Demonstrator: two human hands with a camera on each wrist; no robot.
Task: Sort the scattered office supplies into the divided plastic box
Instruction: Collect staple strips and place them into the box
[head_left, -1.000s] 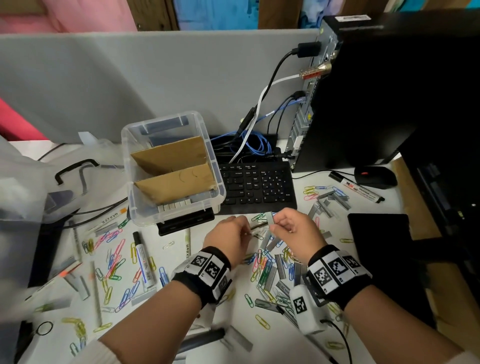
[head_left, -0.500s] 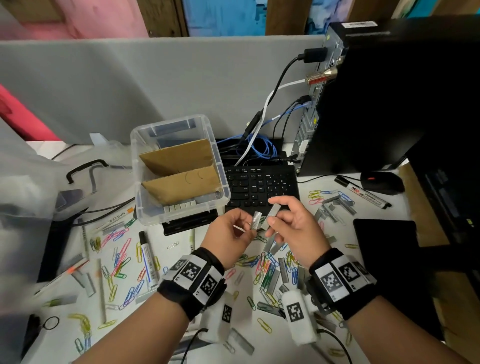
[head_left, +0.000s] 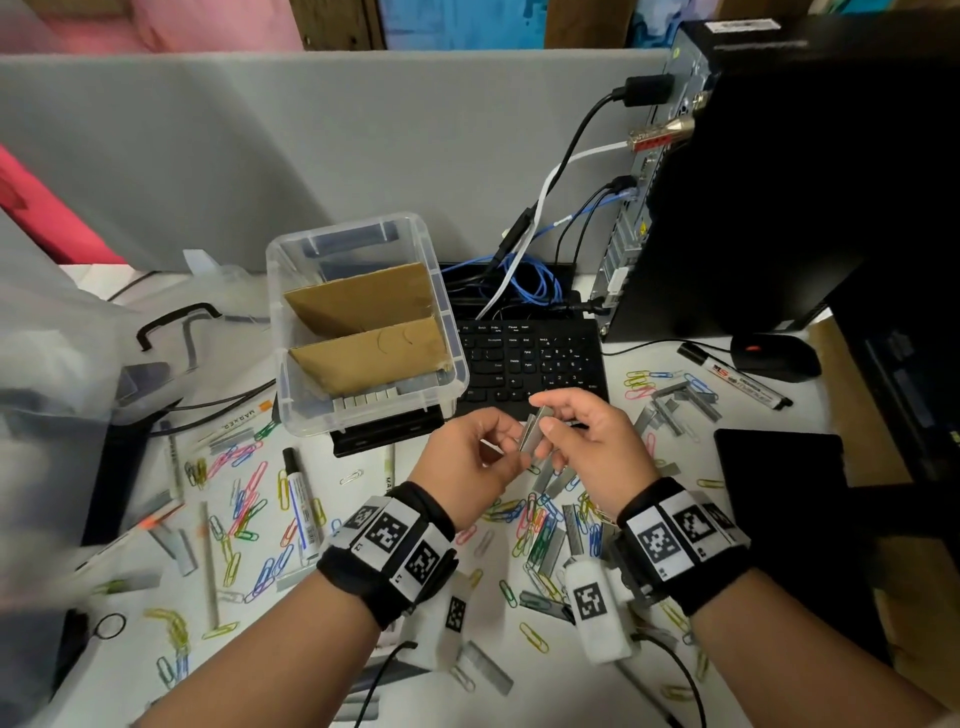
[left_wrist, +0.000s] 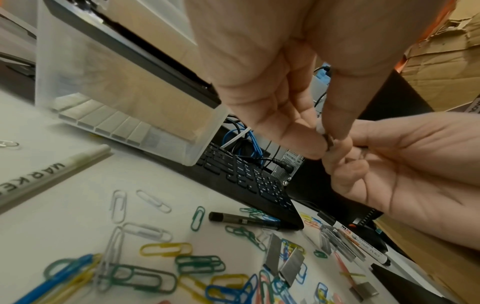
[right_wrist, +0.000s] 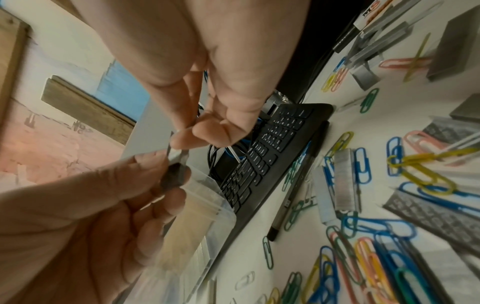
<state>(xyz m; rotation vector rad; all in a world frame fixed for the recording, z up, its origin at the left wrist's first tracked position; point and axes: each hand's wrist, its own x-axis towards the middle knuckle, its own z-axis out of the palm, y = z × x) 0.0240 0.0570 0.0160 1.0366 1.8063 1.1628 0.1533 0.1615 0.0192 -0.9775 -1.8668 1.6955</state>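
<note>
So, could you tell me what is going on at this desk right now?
A person is sorting office supplies. Both hands, the left hand and right hand, pinch short silver staple strips held above the white desk, just in front of the clear plastic box with cardboard dividers. A row of staple strips already lies in its nearest compartment. Coloured paper clips, more staples and markers are scattered on the desk.

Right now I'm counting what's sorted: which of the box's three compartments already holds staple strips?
The nearest compartment of the plastic box, in front of the near cardboard divider: a row of staple strips lies there. No staples show in the other two.
</note>
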